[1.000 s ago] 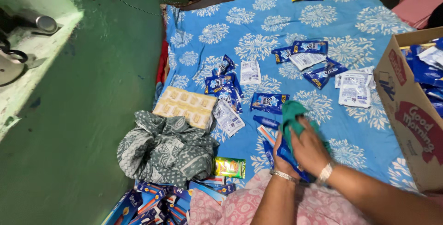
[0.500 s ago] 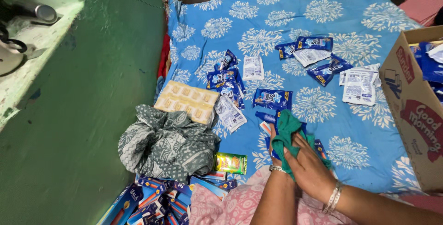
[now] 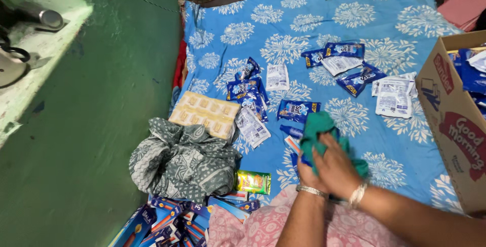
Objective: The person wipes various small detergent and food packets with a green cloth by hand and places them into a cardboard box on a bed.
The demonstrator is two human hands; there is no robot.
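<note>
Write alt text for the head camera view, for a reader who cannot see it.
Two hands, the left hand and the right hand, clutch a teal cloth over a blue flowered bedsheet. Blue and white sachets lie scattered on it, with a crumpled grey-green patterned cloth at left and an open cardboard box at right.

A home bedroom (floral bedsheet (image 3: 324, 19), green wall (image 3: 101, 125)).
</note>
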